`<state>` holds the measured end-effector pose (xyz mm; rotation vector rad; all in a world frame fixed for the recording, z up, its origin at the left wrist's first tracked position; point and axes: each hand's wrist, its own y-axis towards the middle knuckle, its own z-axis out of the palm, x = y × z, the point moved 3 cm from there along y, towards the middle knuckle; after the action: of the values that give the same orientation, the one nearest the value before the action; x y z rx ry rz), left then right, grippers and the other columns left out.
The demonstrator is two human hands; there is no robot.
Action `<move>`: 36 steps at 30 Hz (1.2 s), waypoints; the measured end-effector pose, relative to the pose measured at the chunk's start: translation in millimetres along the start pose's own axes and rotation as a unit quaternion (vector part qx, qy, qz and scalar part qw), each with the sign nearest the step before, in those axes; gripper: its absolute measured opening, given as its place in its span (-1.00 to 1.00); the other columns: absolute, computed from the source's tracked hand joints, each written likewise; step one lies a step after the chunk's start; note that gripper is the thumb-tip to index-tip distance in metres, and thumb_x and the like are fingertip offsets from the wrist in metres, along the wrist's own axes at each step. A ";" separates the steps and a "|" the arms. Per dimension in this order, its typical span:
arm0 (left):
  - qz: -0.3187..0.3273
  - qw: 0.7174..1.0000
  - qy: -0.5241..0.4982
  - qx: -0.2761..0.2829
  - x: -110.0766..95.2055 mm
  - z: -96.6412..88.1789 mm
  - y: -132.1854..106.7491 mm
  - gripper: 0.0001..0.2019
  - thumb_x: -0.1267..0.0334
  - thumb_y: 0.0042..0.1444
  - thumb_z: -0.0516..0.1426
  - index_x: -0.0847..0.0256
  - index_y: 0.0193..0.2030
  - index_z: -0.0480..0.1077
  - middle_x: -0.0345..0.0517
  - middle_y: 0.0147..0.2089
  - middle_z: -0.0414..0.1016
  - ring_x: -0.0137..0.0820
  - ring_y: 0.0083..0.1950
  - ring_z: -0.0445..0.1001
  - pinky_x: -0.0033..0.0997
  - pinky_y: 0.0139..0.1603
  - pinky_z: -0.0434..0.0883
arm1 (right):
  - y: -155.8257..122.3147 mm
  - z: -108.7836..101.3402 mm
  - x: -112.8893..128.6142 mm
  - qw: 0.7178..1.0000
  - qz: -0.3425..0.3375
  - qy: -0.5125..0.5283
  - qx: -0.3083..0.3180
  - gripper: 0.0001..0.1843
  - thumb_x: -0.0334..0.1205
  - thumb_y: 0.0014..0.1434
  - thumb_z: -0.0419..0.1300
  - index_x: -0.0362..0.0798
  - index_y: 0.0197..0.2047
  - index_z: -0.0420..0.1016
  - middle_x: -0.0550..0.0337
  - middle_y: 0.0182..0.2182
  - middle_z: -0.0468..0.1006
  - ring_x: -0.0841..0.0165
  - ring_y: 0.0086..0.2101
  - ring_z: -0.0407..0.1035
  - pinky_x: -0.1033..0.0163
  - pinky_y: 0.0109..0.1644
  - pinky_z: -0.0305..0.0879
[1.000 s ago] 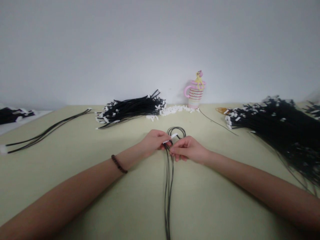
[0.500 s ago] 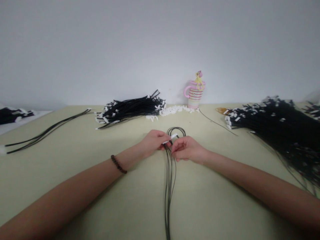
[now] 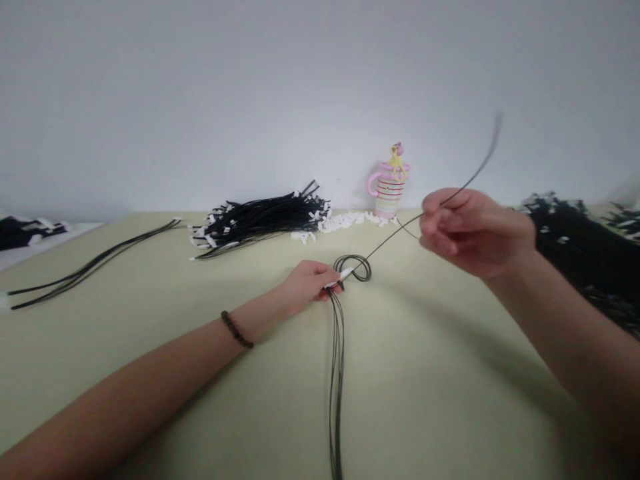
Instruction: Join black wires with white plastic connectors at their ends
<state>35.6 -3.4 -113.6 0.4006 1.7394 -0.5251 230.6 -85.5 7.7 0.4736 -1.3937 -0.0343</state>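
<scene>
My left hand (image 3: 306, 281) rests on the tabletop and pinches a bundle of thin black wires (image 3: 336, 373) near a white connector (image 3: 345, 273). A wire loop (image 3: 356, 268) lies just beyond those fingers. My right hand (image 3: 473, 231) is raised above the table, its fingers closed on a single thin black wire (image 3: 407, 223). That wire runs down to the loop, and its free end, blurred, sticks up past the hand.
A heap of black wires with white ends (image 3: 260, 219) lies at the back, next to scattered white connector pieces (image 3: 350, 221) and a pink striped cup (image 3: 389, 190). A larger heap (image 3: 560, 217) lies at right, partly behind my right hand. A few loose wires (image 3: 90, 264) lie at left.
My right hand has let go at the bundle and moved up and to the right, drawing one wire out with it. My left hand has stayed in place, and the loop has tightened.
</scene>
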 end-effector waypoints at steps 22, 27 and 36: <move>-0.024 0.994 -0.104 0.014 2.9 -0.3 3.6 -0.83 0.24 -0.10 0.16 0.36 -0.47 0.41 -0.15 -0.51 0.37 -0.59 -0.53 0.26 -0.61 -0.56 0.18 | -7.6 26.9 -115.1 0.852 -0.081 -0.518 0.004 -0.72 -0.35 0.05 -0.06 -0.16 -0.67 0.20 0.30 -0.70 0.16 0.56 -0.61 0.08 0.41 -0.50 -0.05; -0.021 0.992 -0.122 0.014 1.6 0.7 3.5 -0.87 0.27 -0.10 0.16 0.30 -0.51 0.41 -0.16 -0.50 0.39 -0.57 -0.51 0.28 -0.61 -0.54 0.20 | -13.7 31.9 -126.5 0.853 -0.051 -0.519 -0.002 -0.72 -0.36 0.03 -0.07 -0.15 -0.68 0.16 0.30 -0.71 0.13 0.55 -0.62 0.06 0.41 -0.51 -0.09; -0.039 0.991 -0.129 0.001 3.0 -1.9 4.7 -0.88 0.27 -0.11 0.16 0.29 -0.52 0.43 -0.16 -0.50 0.40 -0.57 -0.51 0.29 -0.62 -0.53 0.21 | -11.4 32.1 -125.8 0.849 -0.035 -0.527 0.007 -0.73 -0.35 0.04 -0.07 -0.15 -0.65 0.25 0.26 -0.68 0.23 0.53 -0.60 0.11 0.41 -0.49 -0.05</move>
<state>35.8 1.5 -116.7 0.2544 1.5095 -0.6073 178.9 -68.0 -110.6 0.5390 -2.4593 -0.3952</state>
